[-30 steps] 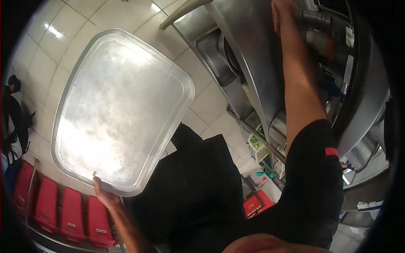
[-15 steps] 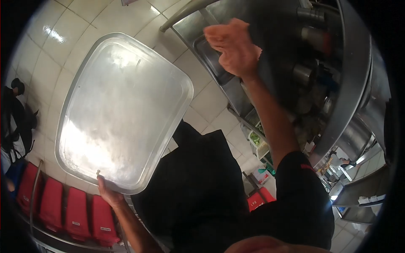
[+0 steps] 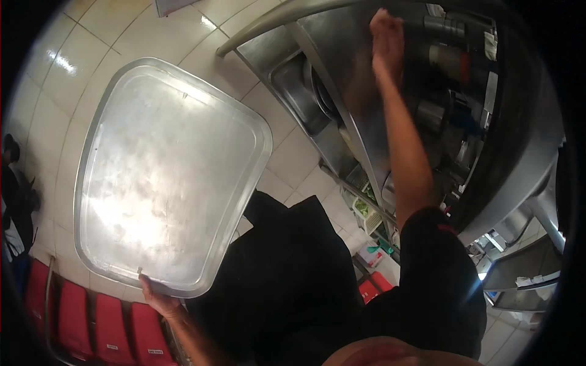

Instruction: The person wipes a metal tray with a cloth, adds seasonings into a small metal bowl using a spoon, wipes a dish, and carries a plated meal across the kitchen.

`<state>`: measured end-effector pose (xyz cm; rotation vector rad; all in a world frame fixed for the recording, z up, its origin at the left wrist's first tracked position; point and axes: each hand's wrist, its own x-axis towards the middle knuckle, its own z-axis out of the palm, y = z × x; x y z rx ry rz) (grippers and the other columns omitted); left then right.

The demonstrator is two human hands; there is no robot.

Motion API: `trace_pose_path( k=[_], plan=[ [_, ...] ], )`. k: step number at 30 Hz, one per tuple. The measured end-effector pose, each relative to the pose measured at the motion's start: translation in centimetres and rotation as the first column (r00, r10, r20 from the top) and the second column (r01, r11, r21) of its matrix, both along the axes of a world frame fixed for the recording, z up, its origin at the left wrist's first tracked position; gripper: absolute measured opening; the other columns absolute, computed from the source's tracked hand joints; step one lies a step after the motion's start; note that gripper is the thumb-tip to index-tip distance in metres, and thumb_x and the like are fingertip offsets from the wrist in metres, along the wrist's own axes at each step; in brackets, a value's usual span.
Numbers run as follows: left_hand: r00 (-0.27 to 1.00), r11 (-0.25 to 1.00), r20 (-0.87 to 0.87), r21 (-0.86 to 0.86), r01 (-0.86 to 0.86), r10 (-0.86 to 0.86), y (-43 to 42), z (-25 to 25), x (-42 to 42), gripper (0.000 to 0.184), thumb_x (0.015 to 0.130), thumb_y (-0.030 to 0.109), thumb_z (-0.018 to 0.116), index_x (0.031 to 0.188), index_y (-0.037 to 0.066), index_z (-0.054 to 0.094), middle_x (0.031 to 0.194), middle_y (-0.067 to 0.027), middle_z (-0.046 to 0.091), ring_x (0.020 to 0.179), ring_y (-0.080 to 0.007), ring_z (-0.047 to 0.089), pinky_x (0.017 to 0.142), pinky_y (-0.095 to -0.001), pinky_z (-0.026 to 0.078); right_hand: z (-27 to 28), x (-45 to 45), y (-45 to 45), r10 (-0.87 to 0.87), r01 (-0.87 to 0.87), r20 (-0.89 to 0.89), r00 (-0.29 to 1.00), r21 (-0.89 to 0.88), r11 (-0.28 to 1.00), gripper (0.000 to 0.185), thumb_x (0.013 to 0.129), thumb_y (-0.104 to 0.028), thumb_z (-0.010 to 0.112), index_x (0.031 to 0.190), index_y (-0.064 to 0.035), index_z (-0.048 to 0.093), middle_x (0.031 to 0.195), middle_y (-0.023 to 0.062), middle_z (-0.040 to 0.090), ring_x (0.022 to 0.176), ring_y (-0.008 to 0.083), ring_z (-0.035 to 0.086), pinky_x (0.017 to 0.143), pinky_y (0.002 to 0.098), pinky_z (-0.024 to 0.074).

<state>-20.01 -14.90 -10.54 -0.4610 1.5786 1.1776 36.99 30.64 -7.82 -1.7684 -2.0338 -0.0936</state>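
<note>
A large, shallow metal tray (image 3: 171, 165) with a raised rim is tilted up on the left, its bright inner face toward me. My left hand (image 3: 160, 299) is closed on its lower edge, thumb over the rim. My right hand (image 3: 389, 46) is stretched out to the upper right, over a dark steel counter (image 3: 342, 46). Its fingers are partly blurred and turned away, so whether anything is in them is hidden. The orange cloth is not distinguishable.
Several red bins (image 3: 110, 326) line the lower left. A sunken steel pan (image 3: 296, 91) sits beside the counter's edge. Metal containers (image 3: 430, 116) stand on a shelf to the right. Green vegetables (image 3: 362, 207) lie in a basket below. Another person (image 3: 15, 207) is partly visible at far left.
My right hand has moved up and right over the counter; the orange cloth it held no longer shows. The tray has shifted slightly down and left in view, still in my left hand.
</note>
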Motion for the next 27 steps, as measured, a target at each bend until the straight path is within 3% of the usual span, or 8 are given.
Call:
trace_pose_path(
  k=[4,9,16,19,21,22,25,27],
  plan=[
    [0.999,0.999,0.005,-0.003,-0.051,0.051,0.8,-0.1,0.7,0.054,0.098,0.034,0.047,0.137,-0.001,0.039,0.134,-0.016,0.045,0.12,-0.0288,0.046,0.102,-0.0416,0.037,0.2,3.1,10.4,-0.128,0.13,-0.304,0.944,-0.015,0.991,0.022,0.094,-0.013,0.049,0.112,-0.0073,0.061,0.114,0.0097,0.06,0.108,0.0215,0.058,0.087,0.0309,0.0442],
    [1.0,1.0,0.011,-0.019,-0.008,0.008,1.3,-0.3,1.1,0.053,0.098,0.035,0.046,0.137,-0.002,0.039,0.132,-0.0154,0.046,0.119,-0.0277,0.047,0.101,-0.0415,0.037,2.3,-0.9,13.2,-0.191,0.195,-0.102,0.976,0.027,0.98,0.03,0.094,-0.024,0.046,0.116,-0.0093,0.06,0.117,0.0141,0.059,0.112,0.0289,0.055,0.092,0.0372,0.0413],
    [0.998,0.995,-0.044,-0.091,0.03,-0.034,1.5,0.7,0.9,0.053,0.098,0.035,0.046,0.137,-0.001,0.039,0.133,-0.0149,0.046,0.119,-0.0287,0.047,0.101,-0.0419,0.037,4.7,-10.2,-0.4,0.238,-0.238,0.134,0.962,-0.016,0.971,0.042,0.096,-0.039,0.042,0.123,-0.0121,0.058,0.122,0.0201,0.058,0.117,0.0394,0.051,0.1,0.0461,0.0372],
    [0.998,0.998,-0.046,-0.033,0.044,-0.046,1.7,0.9,0.9,0.054,0.097,0.034,0.046,0.138,-0.001,0.038,0.134,-0.0156,0.045,0.12,-0.03,0.046,0.102,-0.0427,0.037,3.2,-6.6,-0.4,0.126,-0.068,0.229,0.965,-0.246,0.967,0.048,0.096,-0.041,0.04,0.128,-0.0076,0.055,0.129,0.0221,0.053,0.125,0.038,0.045,0.103,0.0441,0.0348],
    [0.998,0.998,-0.034,-0.013,0.054,-0.054,1.9,1.3,1.2,0.055,0.097,0.033,0.046,0.139,0.0,0.037,0.136,-0.0167,0.044,0.123,-0.0309,0.045,0.103,-0.0433,0.036,2.5,-4.9,2.9,-0.251,0.254,0.041,0.967,-0.103,0.962,0.05,0.097,-0.039,0.039,0.132,-0.004,0.048,0.131,0.0228,0.051,0.124,0.0393,0.045,0.102,0.0438,0.0351],
    [0.999,0.999,-0.026,-0.015,0.041,-0.042,1.7,1.2,1.2,0.055,0.097,0.033,0.047,0.14,0.0,0.037,0.136,-0.017,0.044,0.123,-0.0312,0.045,0.103,-0.0432,0.036,1.5,-2.6,6.0,-0.159,0.161,-0.138,0.978,0.001,0.987,0.049,0.096,-0.039,0.04,0.13,-0.0033,0.048,0.127,0.0225,0.054,0.12,0.0397,0.048,0.101,0.0446,0.0363],
    [0.998,0.999,-0.034,0.0,0.047,-0.047,1.0,0.1,0.8,0.056,0.097,0.033,0.047,0.138,-0.003,0.037,0.135,-0.0178,0.045,0.122,-0.0316,0.046,0.103,-0.0432,0.037,-0.2,0.3,11.0,-0.398,0.395,0.006,0.917,-0.139,0.908,0.048,0.096,-0.038,0.043,0.125,0.0007,0.049,0.123,0.0239,0.055,0.116,0.0396,0.051,0.099,0.0452,0.0375],
    [0.998,0.999,-0.036,-0.003,0.045,-0.045,1.2,0.4,1.0,0.056,0.097,0.033,0.046,0.138,-0.004,0.037,0.135,-0.018,0.046,0.121,-0.0314,0.046,0.103,-0.0433,0.037,1.8,-8.4,8.3,-0.69,0.688,-0.012,0.724,-0.055,0.723,0.043,0.096,-0.033,0.045,0.119,0.0029,0.051,0.119,0.0249,0.056,0.112,0.0407,0.052,0.098,0.046,0.0383]
  ],
)
